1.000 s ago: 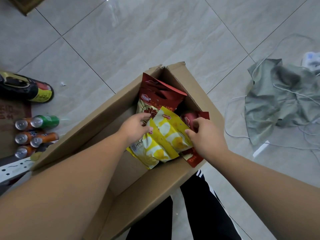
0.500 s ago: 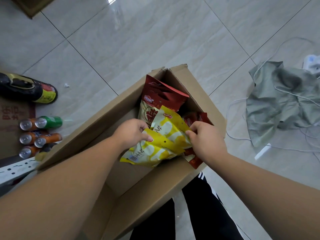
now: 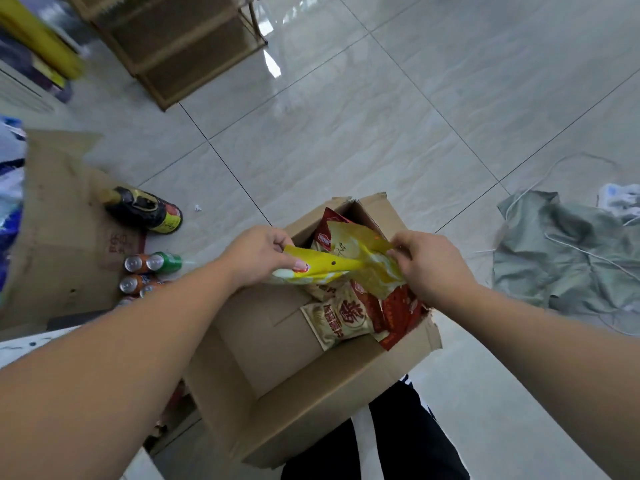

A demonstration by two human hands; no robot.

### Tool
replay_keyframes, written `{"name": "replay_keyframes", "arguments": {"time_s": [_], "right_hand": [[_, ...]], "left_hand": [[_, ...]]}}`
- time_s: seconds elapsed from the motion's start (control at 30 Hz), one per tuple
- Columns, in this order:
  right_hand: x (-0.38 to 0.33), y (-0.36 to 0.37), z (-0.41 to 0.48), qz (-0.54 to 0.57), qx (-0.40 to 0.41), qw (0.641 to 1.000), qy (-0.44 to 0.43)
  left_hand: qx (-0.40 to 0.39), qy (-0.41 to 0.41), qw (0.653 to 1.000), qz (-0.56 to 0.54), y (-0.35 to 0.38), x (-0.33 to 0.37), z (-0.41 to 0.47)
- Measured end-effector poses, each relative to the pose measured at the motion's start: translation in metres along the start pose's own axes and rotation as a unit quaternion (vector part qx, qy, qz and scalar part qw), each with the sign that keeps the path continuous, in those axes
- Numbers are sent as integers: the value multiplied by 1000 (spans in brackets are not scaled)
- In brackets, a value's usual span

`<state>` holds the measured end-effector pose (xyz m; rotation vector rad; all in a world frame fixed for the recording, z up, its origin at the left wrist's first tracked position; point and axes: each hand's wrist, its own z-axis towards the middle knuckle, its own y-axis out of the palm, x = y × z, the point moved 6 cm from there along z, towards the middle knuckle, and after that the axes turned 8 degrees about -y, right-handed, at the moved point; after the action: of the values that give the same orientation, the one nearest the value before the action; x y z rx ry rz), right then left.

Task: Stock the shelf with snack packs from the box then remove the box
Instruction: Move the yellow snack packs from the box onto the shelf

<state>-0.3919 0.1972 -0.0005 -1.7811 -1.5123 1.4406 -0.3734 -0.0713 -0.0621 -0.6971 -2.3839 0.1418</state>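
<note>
Yellow snack packs (image 3: 332, 265) are held between two bare hands, just above an open cardboard box (image 3: 311, 403).

The left hand (image 3: 258, 252) curls fingers and thumb round one end of the packs, and the right hand (image 3: 429, 263) pinches the other end, so both are closed on them. Directly under the grip, red and tan snack packs (image 3: 349, 315) lie inside the box. Left of the grip, drink cans (image 3: 152, 263) and a dark bottle (image 3: 149, 209) lie by flattened cardboard (image 3: 59, 220). To its right lies a crumpled grey-green cloth (image 3: 561, 258). Well beyond the grip, to the upper left, stands a wooden shelf (image 3: 180, 43).
</note>
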Motion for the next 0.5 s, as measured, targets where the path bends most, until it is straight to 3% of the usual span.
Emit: {"name": "replay_keyframes", "arguments": {"time_s": [0.3,0.5], "right_hand": [[-73,-141,-2,1,15,994,-105],[-179,-282,12,-36,66,974,-216]], "left_hand": [[62,51,990,-114,-90,87,-122],[151,135,965,-169,-188,174,-240]]}}
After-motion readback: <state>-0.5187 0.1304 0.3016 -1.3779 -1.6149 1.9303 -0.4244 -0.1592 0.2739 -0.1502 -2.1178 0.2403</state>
